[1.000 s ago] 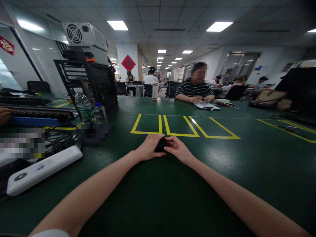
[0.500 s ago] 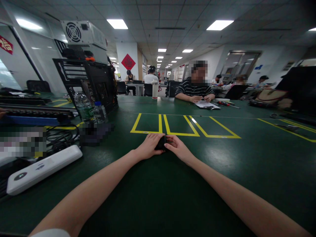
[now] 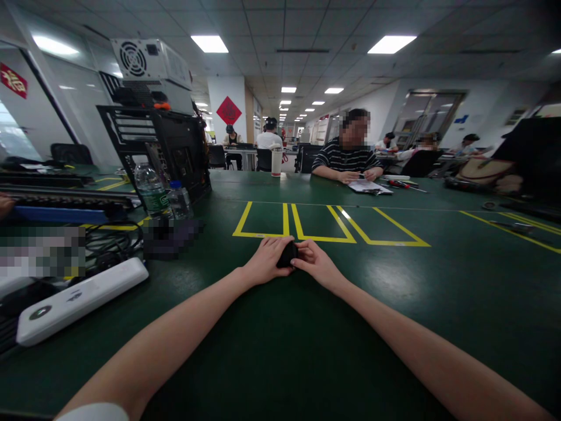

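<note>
A small, dark, rounded object is held between my hands, low over the green table; its exact kind cannot be made out. My left hand wraps around its left side, with the fingers over the top and the thumb below. My right hand grips its right edge, thumb and fingertips bent against it. Parts of the object are hidden behind the fingers. Just beyond my hands, yellow tape outlines mark the tabletop.
On the left lie a white power strip and black cables. Behind them stand plastic bottles and an open computer case. Across the table a person in a striped shirt sits by a clipboard. A white tumbler stands nearby.
The dark object has turned slightly between my hands, and more of its face shows. My hands stay in nearly the same place; the whole view has shifted a little.
</note>
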The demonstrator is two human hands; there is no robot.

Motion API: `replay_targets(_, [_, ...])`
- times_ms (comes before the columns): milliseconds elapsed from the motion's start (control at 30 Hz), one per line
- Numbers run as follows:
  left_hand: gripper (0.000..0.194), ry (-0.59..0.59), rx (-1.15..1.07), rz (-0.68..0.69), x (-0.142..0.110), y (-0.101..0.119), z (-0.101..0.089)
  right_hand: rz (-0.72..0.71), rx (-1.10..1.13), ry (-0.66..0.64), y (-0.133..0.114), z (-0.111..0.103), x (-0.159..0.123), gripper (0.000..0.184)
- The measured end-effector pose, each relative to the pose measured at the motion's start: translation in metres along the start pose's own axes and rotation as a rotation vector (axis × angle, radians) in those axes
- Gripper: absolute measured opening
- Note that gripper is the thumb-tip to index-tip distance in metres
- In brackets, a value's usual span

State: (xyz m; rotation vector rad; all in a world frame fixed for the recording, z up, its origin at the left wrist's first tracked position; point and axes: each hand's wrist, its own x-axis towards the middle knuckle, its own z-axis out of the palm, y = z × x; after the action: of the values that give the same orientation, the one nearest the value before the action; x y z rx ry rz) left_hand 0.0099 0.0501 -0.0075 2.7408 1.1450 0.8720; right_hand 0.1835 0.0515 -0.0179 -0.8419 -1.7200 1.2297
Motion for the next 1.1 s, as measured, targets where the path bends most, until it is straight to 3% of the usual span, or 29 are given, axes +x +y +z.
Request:
replay_targets(167, [0.077, -0.001, -0.065, -0.005, 0.000, 0.001, 0.001, 0.021, 0.078, -0.048, -0.003, 0.000, 0.001, 0.029])
replay_targets(400, [0.061, -0.003, -0.107, -0.037, 0.002, -0.001, 0.003, 0.044, 0.056, -0.038, -0.006, 0.000, -0.001, 0.026])
replay_targets(567, [0.061, 0.008, -0.118, -0.048, 0.003, -0.001, 0.005, -0.010, 0.066, 0.003, -0.003, -0.003, 0.002, 0.020])
replay_targets(767, [0.061, 0.011, -0.128, -0.019, 0.002, 0.000, 0.003, 0.032, 0.008, -0.013, -0.007, -0.003, 0.001, 0.028])
replay_targets(967, [0.060, 0.011, -0.124, -0.016, 0.001, -0.001, 0.004, -0.017, 0.045, -0.095, -0.014, -0.002, -0.005, 0.028])
replay_targets(1100, [0.059, 0.004, -0.122, -0.018, 0.002, -0.001, 0.003, 0.003, 0.063, -0.072, -0.014, -0.002, -0.003, 0.021])
